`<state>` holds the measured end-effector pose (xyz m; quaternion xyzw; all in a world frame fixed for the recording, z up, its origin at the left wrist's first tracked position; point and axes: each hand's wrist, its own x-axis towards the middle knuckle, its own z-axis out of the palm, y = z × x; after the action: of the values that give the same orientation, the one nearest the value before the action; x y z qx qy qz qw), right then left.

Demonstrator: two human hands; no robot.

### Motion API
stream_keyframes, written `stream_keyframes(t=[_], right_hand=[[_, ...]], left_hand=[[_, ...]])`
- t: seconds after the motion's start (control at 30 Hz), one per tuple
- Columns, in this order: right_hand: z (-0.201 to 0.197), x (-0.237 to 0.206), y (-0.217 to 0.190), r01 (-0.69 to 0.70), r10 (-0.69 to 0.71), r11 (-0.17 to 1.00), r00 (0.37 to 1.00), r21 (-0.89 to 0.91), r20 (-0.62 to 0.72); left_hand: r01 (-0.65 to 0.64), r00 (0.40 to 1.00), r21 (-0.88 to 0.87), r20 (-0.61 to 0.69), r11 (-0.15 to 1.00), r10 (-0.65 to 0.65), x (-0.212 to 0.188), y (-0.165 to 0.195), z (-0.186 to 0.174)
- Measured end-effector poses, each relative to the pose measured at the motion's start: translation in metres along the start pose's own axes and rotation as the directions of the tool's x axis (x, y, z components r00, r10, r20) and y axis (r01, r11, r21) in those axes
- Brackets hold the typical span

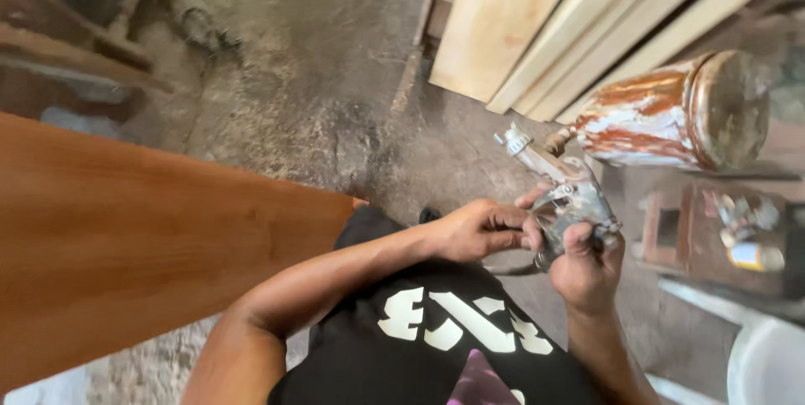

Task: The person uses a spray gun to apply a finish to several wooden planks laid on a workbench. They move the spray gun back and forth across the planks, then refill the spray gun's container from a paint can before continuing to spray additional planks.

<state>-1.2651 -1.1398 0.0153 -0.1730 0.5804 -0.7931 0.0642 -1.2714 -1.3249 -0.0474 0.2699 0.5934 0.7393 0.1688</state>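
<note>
I hold a spray gun (563, 191) right of centre in the frame, over the dusty floor (335, 78). My right hand (587, 267) is clenched around its grip from below, thumb up against the metal body. My left hand (482, 229) comes in from the left, its fingertips pinching a small part at the back of the gun; I cannot tell which part, since my fingers hide it. The nozzle points toward the upper left, and the cup (675, 111), crusted with white and rust-brown paint, sits on the gun's far side toward the upper right. I judge the gun rigid and fairly heavy, top-loaded by that cup, so the grip is the safe place to take it, with a second hand steadying the body. The dried paint likely makes the surfaces rough rather than slippery. A brown panel (142, 237) fills the left of the frame, pale boards (537, 19) lean at the top, and a small cluttered stand (713, 241) sits at the right.
</note>
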Motion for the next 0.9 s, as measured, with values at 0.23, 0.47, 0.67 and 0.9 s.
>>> stream_keyframes(t=[0.23,0.47,0.67,0.9], right_hand=[[0.011,0.12,0.037,-0.019,0.007,0.989,0.996,0.143,0.087],[0.058,0.226,0.08,0.002,-0.015,0.986,0.997,0.165,0.08],[0.153,0.343,0.155,-0.05,0.047,0.96,0.999,0.275,0.016],[0.261,0.455,0.206,-0.066,0.075,0.987,0.996,0.145,-0.053]], left_hand=[[-0.208,0.962,-0.099,-0.201,0.973,0.185,0.038,-0.018,-0.091],[-0.059,0.987,-0.273,-0.158,0.96,0.015,0.064,-0.031,-0.2],[0.109,0.986,0.078,-0.132,0.991,-0.098,0.037,-0.008,-0.383],[0.153,0.963,-0.116,-0.206,0.981,-0.175,0.016,0.039,-0.538]])
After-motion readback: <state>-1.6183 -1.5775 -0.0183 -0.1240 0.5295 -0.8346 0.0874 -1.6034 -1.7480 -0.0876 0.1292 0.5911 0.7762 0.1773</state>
